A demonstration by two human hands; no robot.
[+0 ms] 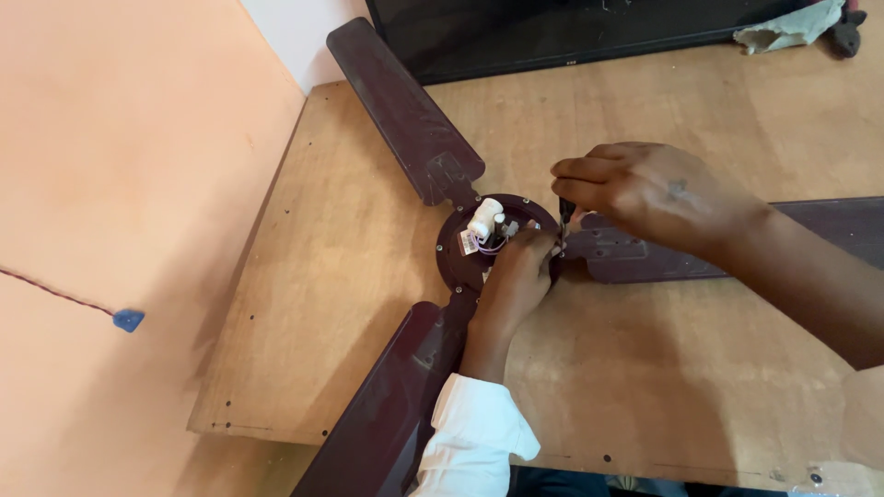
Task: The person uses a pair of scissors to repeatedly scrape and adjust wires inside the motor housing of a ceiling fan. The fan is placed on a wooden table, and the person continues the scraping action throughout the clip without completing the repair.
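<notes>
From my feed I see a plywood table [645,387] filling most of the view, its surface pale brown, scuffed, with small dark screw holes near the front edge. To its left lies a peach-orange floor [110,166], smooth and evenly lit. A thin red cord [55,290] runs across it to a small blue clip [128,319]. Behind the table's far corner stands a white wall [299,32]. A black panel [571,32] rests along the table's far edge, and a crumpled grey rag [792,26] lies at its right end. Light is soft, with faint shadows on the wood.
</notes>
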